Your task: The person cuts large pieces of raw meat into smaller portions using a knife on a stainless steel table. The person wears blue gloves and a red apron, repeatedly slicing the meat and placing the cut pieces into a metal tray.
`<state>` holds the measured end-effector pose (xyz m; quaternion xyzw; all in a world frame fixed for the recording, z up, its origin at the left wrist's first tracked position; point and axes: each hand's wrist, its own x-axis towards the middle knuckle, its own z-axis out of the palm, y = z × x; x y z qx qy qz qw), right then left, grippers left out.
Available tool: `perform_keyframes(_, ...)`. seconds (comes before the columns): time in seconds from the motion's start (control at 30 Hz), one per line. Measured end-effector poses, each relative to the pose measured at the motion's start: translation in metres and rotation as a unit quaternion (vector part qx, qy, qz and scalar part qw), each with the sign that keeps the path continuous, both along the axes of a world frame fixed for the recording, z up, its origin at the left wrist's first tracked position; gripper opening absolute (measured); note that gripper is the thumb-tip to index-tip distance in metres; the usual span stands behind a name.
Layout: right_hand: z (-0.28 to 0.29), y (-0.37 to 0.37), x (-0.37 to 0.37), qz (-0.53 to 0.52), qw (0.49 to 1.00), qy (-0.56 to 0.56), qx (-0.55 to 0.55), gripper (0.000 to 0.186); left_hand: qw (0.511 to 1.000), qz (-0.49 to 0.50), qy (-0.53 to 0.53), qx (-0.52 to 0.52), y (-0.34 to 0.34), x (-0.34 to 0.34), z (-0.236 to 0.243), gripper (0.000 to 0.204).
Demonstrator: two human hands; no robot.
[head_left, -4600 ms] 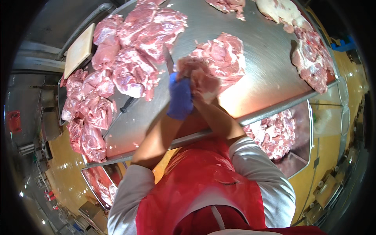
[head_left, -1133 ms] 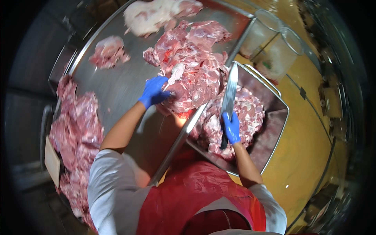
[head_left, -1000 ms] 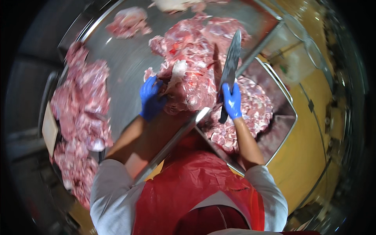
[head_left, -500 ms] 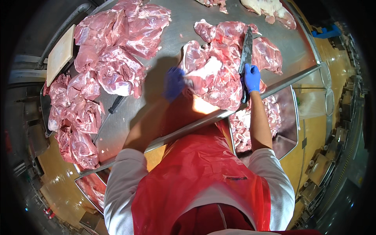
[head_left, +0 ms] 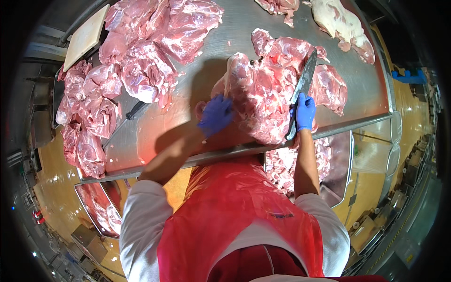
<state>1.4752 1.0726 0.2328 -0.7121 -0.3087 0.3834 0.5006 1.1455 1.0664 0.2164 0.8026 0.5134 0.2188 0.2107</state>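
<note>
A large cut of raw meat (head_left: pixel 258 98) lies on the steel table in front of me. My left hand (head_left: pixel 216 115), in a blue glove, is at its lower left edge with fingers curled over the meat; a small flap (head_left: pixel 200 109) shows beyond the glove. At the right side of the cut, my right hand (head_left: pixel 304 112), also gloved in blue, is closed around a long knife (head_left: pixel 307 75). The blade points away from me, over the meat, and the dark handle end shows below the hand. Another lobe of meat (head_left: pixel 329 87) lies right of the blade.
Several meat cuts (head_left: pixel 145 66) cover the table's left side, with a second knife (head_left: pixel 135 110) beside them. A white board (head_left: pixel 86 36) stands far left. A pale, fat-covered piece (head_left: pixel 336 21) lies far right. Below the table's raised edge (head_left: pixel 352 123) are a bin (head_left: pixel 348 164) of trimmings and another bin (head_left: pixel 96 207).
The near-left flap with white fat no longer shows; redder meat faces up there. My left hand has shifted slightly right relative to the cut. My right hand still holds the knife; the whole view has shifted.
</note>
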Motion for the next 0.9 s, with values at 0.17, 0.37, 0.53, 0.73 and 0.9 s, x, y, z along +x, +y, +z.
perform_keyframes(0.17, 0.012, 0.003, -0.003, 0.047, 0.991, 0.121, -0.003, 0.016, 0.972, -0.059, 0.135, -0.181, 0.051, -0.138, -0.007, 0.024)
perform_keyframes(0.37, 0.016, -0.006, -0.013, 0.052, 0.997, 0.063, -0.003, 0.023, 0.926, -0.124, -0.336, -0.117, 0.185, -0.014, 0.019, 0.032)
perform_keyframes(0.53, -0.003, -0.023, 0.006, 0.017, 0.99, -0.14, 0.012, 0.023, 0.895, -0.071, -0.299, -0.322, 0.138, 0.014, 0.01, 0.025)
perform_keyframes(0.73, 0.015, -0.016, -0.003, 0.029, 0.988, -0.151, -0.023, 0.026, 0.912, -0.224, -0.252, -0.235, 0.143, -0.028, 0.04, 0.014)
perform_keyframes(0.9, 0.108, -0.002, -0.129, 0.045, 0.989, 0.138, -0.021, 0.039, 0.885, -0.126, -0.32, -0.315, 0.157, -0.052, 0.027, 0.015)
